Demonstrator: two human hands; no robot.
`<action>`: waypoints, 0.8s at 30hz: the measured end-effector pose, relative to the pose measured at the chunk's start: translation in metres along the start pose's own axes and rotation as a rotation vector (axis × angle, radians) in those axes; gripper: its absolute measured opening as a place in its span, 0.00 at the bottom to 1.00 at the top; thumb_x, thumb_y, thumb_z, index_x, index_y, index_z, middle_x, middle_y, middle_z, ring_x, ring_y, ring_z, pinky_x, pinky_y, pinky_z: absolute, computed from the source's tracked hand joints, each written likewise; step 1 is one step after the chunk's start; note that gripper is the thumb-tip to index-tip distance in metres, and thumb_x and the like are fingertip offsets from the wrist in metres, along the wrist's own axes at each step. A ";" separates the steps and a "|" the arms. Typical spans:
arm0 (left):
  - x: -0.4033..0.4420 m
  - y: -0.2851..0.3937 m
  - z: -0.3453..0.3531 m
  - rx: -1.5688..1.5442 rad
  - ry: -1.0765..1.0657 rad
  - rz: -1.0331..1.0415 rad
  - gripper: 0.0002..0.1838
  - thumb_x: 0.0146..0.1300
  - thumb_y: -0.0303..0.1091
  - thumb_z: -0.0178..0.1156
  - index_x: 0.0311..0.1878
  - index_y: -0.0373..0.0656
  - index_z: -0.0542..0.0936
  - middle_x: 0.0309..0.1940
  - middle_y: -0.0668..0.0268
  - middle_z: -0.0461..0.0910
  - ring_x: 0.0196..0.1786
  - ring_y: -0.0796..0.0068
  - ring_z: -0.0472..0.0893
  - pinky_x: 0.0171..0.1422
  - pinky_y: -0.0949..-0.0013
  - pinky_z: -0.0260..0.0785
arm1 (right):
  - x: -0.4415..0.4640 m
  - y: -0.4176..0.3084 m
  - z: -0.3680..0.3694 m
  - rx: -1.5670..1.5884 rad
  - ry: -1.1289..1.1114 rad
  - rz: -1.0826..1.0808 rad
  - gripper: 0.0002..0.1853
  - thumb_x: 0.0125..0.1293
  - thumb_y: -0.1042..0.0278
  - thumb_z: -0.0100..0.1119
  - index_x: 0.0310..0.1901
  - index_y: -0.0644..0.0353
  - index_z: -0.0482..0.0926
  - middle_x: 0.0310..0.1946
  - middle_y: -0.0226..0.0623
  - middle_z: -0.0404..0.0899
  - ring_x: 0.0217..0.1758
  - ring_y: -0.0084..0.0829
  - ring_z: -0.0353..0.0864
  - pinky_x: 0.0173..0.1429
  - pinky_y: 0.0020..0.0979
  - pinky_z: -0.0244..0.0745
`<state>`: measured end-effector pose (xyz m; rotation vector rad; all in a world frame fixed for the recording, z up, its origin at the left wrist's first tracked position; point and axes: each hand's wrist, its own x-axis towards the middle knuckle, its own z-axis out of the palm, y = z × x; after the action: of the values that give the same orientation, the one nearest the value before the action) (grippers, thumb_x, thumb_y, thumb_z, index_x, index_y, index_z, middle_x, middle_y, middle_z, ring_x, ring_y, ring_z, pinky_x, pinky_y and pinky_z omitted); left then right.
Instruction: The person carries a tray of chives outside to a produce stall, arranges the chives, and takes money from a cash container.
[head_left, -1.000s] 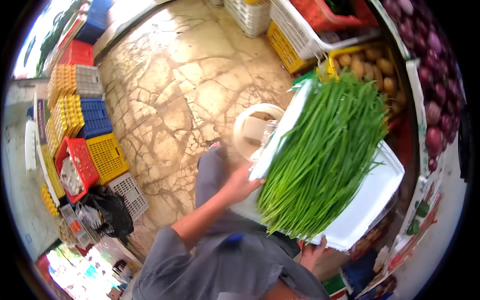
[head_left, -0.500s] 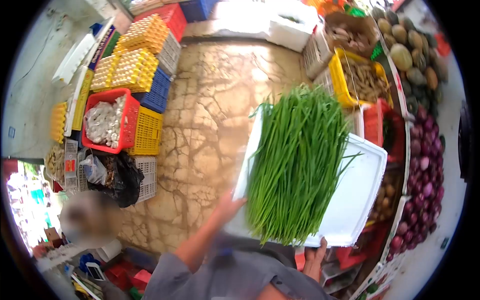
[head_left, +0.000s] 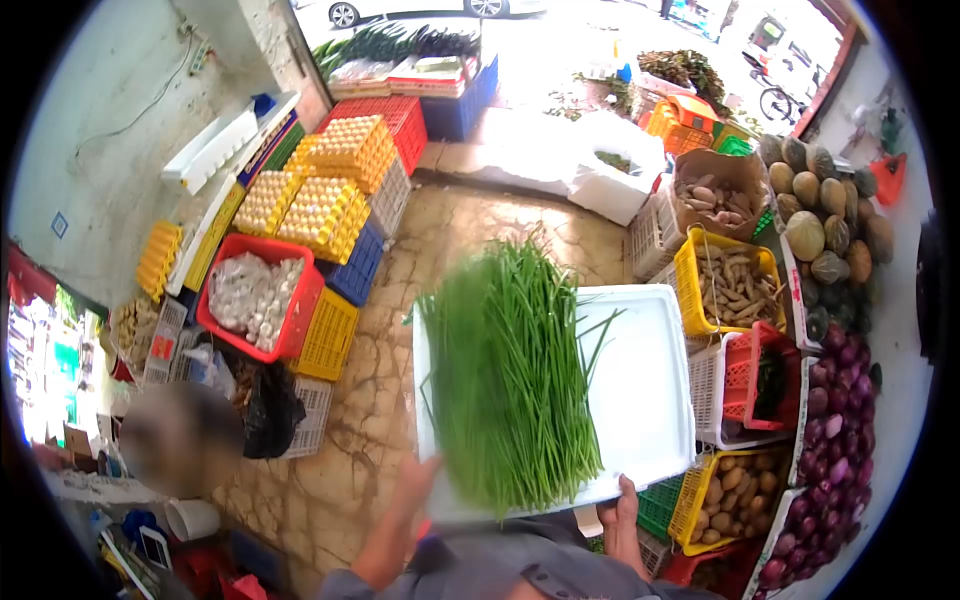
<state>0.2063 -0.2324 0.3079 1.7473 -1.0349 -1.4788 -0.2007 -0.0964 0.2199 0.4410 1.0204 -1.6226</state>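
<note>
A long bunch of green garlic chives (head_left: 515, 390) lies on the left and middle of a white foam tray (head_left: 640, 390), which is held out in front of my body. My right hand (head_left: 622, 510) grips the tray's near edge, with the thumb up over the rim. At the near left corner, my left hand (head_left: 408, 500) holds the tray's side; it is smeared by motion and its fingers are partly hidden. The left part of the chives is blurred too.
Egg trays (head_left: 310, 210) and a red basket of garlic (head_left: 262, 300) stack up on the left. Along the right are a yellow basket of roots (head_left: 735, 285), potatoes (head_left: 735, 500), red onions (head_left: 830, 440) and squashes (head_left: 815, 225). A white foam box (head_left: 620, 180) stands ahead by the doorway.
The tray with the chives has shifted left and swung round to a squarer position before me. My view has tilted up, bringing the street outside into sight. Both hands stay on the tray.
</note>
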 end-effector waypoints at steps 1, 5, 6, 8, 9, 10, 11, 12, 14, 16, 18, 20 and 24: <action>0.009 0.004 0.006 -0.021 0.001 0.029 0.15 0.64 0.32 0.61 0.50 0.33 0.79 0.38 0.67 0.82 0.39 0.79 0.78 0.45 0.70 0.71 | 0.009 -0.006 0.009 0.014 0.018 -0.011 0.29 0.60 0.71 0.58 0.64 0.61 0.66 0.56 0.43 0.75 0.59 0.46 0.75 0.67 0.52 0.70; 0.063 0.030 0.052 -0.098 0.009 0.134 0.16 0.63 0.33 0.61 0.50 0.32 0.79 0.37 0.65 0.82 0.38 0.76 0.79 0.44 0.68 0.72 | 0.040 -0.043 0.061 -0.006 -0.037 -0.069 0.23 0.63 0.69 0.55 0.60 0.65 0.69 0.55 0.46 0.76 0.60 0.47 0.75 0.70 0.50 0.67; 0.077 0.042 0.065 -0.091 0.015 0.144 0.18 0.62 0.36 0.63 0.49 0.32 0.79 0.36 0.63 0.82 0.36 0.74 0.79 0.42 0.66 0.72 | 0.046 -0.058 0.083 -0.029 -0.025 -0.076 0.23 0.63 0.69 0.55 0.60 0.66 0.69 0.55 0.47 0.76 0.60 0.47 0.75 0.69 0.50 0.67; 0.109 0.055 0.085 -0.041 0.010 0.122 0.20 0.61 0.39 0.64 0.48 0.31 0.79 0.33 0.61 0.82 0.34 0.72 0.79 0.39 0.64 0.71 | 0.058 -0.086 0.125 -0.066 0.017 -0.088 0.24 0.63 0.70 0.56 0.60 0.66 0.68 0.55 0.47 0.76 0.60 0.47 0.74 0.69 0.50 0.67; 0.127 0.054 0.092 0.000 0.008 0.092 0.19 0.61 0.39 0.64 0.47 0.31 0.79 0.32 0.61 0.81 0.33 0.73 0.78 0.38 0.63 0.70 | 0.086 -0.096 0.123 -0.003 -0.046 -0.141 0.26 0.62 0.72 0.56 0.62 0.66 0.66 0.55 0.48 0.75 0.61 0.48 0.73 0.69 0.50 0.67; 0.142 0.068 0.103 0.009 0.005 0.074 0.18 0.62 0.38 0.63 0.47 0.31 0.79 0.33 0.62 0.81 0.34 0.73 0.78 0.38 0.64 0.71 | 0.115 -0.108 0.126 -0.011 -0.067 -0.188 0.27 0.62 0.72 0.56 0.63 0.66 0.65 0.56 0.47 0.74 0.61 0.48 0.73 0.70 0.51 0.66; 0.156 0.081 0.113 0.018 0.002 0.057 0.17 0.63 0.36 0.62 0.48 0.31 0.78 0.34 0.62 0.81 0.34 0.74 0.78 0.38 0.65 0.71 | 0.135 -0.119 0.130 -0.024 -0.086 -0.233 0.28 0.61 0.73 0.56 0.64 0.65 0.64 0.57 0.47 0.74 0.62 0.48 0.73 0.70 0.51 0.66; 0.161 0.104 0.123 -0.005 -0.004 0.048 0.16 0.64 0.33 0.59 0.50 0.32 0.78 0.37 0.63 0.81 0.36 0.74 0.79 0.41 0.67 0.72 | 0.148 -0.131 0.145 0.005 -0.047 -0.212 0.30 0.61 0.74 0.55 0.66 0.65 0.62 0.58 0.47 0.73 0.62 0.49 0.72 0.71 0.52 0.65; 0.177 0.148 0.143 -0.083 -0.012 0.035 0.15 0.66 0.31 0.56 0.53 0.32 0.77 0.40 0.62 0.82 0.38 0.74 0.80 0.43 0.68 0.73 | 0.179 -0.150 0.175 0.017 -0.036 -0.209 0.31 0.61 0.74 0.56 0.66 0.65 0.62 0.59 0.47 0.72 0.63 0.49 0.72 0.71 0.52 0.65; 0.201 0.182 0.156 -0.183 -0.014 0.017 0.16 0.67 0.31 0.55 0.55 0.32 0.76 0.40 0.62 0.81 0.38 0.73 0.81 0.43 0.67 0.74 | 0.219 -0.161 0.202 0.008 -0.081 -0.207 0.31 0.61 0.74 0.55 0.67 0.64 0.61 0.59 0.47 0.72 0.63 0.49 0.72 0.71 0.52 0.65; 0.263 0.158 0.158 -0.166 0.019 -0.016 0.17 0.67 0.32 0.54 0.55 0.32 0.75 0.41 0.61 0.81 0.39 0.71 0.81 0.43 0.67 0.74 | 0.240 -0.166 0.249 0.010 -0.076 -0.195 0.32 0.62 0.74 0.55 0.68 0.64 0.60 0.59 0.47 0.72 0.64 0.50 0.72 0.71 0.52 0.65; 0.312 0.162 0.162 -0.209 0.019 0.009 0.17 0.67 0.32 0.54 0.56 0.33 0.75 0.42 0.61 0.81 0.40 0.71 0.81 0.43 0.67 0.74 | 0.266 -0.167 0.291 0.010 -0.073 -0.197 0.31 0.62 0.74 0.54 0.68 0.64 0.60 0.59 0.47 0.72 0.64 0.50 0.72 0.71 0.52 0.65; 0.427 0.206 0.162 -0.214 0.024 0.132 0.17 0.67 0.33 0.54 0.55 0.33 0.75 0.43 0.60 0.80 0.42 0.69 0.81 0.45 0.66 0.74 | 0.338 -0.160 0.367 0.054 -0.053 -0.178 0.30 0.62 0.74 0.55 0.67 0.64 0.61 0.58 0.47 0.73 0.62 0.50 0.73 0.71 0.52 0.66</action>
<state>0.0405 -0.7005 0.2402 1.5150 -0.9242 -1.4262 -0.3732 -0.5904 0.2377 0.3492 1.0003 -1.8144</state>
